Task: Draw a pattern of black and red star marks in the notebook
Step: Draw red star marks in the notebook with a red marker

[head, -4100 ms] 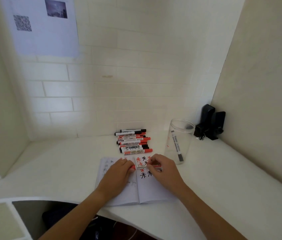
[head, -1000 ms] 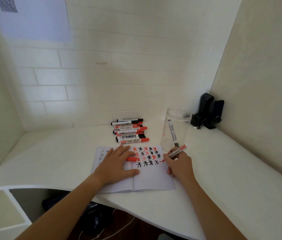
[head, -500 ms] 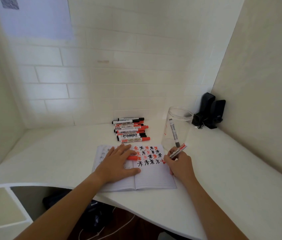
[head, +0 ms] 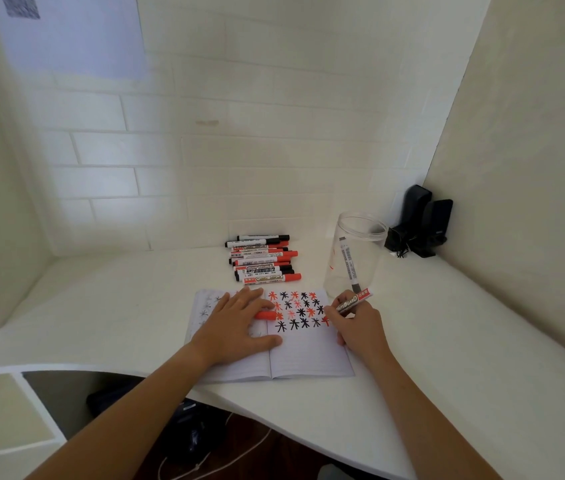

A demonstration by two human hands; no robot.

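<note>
Red marker [head: 353, 302] (right hand's [head: 360, 327] grip) marks the notebook [head: 309, 355].

Clear plastic jar [head: 355, 258] upright toward my desk's [head: 447, 341] back right, one marker [head: 348, 263] leaning inside it. Two black speakers [head: 419, 221] in the back right corner, cables bunched at their base. White paper sheet [head: 73, 36] taped on the brick wall [head: 239, 161], QR code at top.
</note>
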